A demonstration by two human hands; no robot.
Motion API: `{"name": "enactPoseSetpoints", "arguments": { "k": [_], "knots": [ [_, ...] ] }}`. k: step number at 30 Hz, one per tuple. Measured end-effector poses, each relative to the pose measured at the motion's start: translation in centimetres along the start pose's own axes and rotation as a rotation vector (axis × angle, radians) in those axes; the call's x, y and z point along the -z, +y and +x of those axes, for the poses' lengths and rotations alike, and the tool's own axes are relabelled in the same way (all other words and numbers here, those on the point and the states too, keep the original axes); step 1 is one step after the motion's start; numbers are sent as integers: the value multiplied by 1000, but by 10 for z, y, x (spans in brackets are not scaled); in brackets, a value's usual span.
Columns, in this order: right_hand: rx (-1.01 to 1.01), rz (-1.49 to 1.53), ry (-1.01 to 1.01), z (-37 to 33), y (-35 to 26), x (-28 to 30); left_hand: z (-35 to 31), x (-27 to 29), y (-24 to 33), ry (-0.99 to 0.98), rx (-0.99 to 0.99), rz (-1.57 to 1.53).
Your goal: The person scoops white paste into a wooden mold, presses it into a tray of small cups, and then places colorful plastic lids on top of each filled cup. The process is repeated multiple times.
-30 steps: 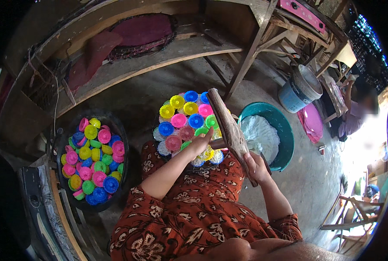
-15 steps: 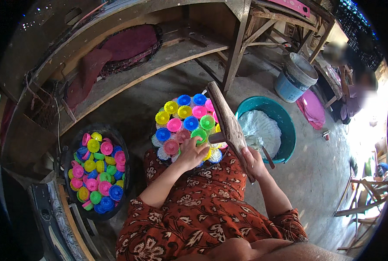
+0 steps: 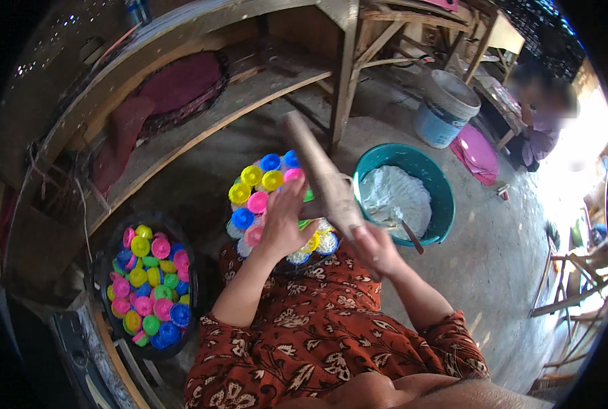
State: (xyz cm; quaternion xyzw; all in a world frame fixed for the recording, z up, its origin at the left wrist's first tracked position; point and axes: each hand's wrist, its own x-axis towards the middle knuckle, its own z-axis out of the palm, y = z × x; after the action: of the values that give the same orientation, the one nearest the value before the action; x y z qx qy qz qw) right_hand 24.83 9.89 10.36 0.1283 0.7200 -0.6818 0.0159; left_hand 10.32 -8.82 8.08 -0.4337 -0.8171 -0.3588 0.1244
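Note:
My right hand grips the near end of a long, worn wooden piece, blurred by motion and tilted over my lap. A short stub juts from its left side toward my other hand. My left hand has its fingers stretched out beside that stub; whether it touches the stub I cannot tell. Beneath both lies a round cluster of small fluted plastic cups, including a yellow cup, a pink cup and a blue cup. Some cups near my lap hold whitish contents. The wood and left hand hide part of the cluster.
A black tub of loose colored cups stands at left. At right is a teal basin of white paste-like material with a stick in it. Beyond are a bucket, a wooden bench and a person at far right.
The wooden piece has swung left over the cups with my right hand. My left hand has risen, its fingers now stretched upward. The whole view has shifted slightly.

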Motion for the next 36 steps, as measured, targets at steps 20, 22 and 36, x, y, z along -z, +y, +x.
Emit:
{"name": "enactPoseSetpoints", "arguments": {
  "k": [20,22,36],
  "knots": [
    [442,-667,19,-45,-132,64,85,17,73,-187,-585,214],
    [370,-722,247,-61,-141,111,89,33,52,-163,-360,170],
    [872,292,332,56,5,91,114,-4,43,190,-179,-1618]
  ]
}}
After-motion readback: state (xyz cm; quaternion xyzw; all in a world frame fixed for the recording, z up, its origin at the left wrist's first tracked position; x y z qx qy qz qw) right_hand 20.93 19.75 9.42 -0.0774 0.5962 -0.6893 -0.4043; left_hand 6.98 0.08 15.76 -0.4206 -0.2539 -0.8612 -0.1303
